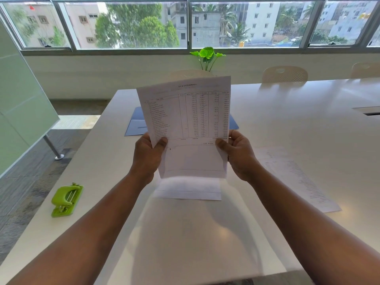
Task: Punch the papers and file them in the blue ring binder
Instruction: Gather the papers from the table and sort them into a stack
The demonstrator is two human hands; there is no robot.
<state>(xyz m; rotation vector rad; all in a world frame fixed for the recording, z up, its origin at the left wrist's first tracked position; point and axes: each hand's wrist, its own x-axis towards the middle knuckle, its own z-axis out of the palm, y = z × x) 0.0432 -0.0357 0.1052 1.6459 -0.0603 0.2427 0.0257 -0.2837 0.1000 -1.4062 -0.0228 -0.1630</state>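
Observation:
I hold a printed sheet of paper (185,120) upright above the white table (287,120), lifted clear of it. My left hand (147,156) grips its lower left edge and my right hand (238,155) grips its lower right edge. Another sheet (189,190) lies flat on the table just under the held one. The blue ring binder (134,125) lies on the table beyond the paper, mostly hidden by it. A green hole punch (66,200) rests near the table's left edge, well left of my left arm.
A further printed sheet (296,175) lies on the table to the right of my right arm. Pale chairs (284,74) stand at the far side, with a green plant (207,56) behind the paper. A glass board on a stand (24,112) is left of the table.

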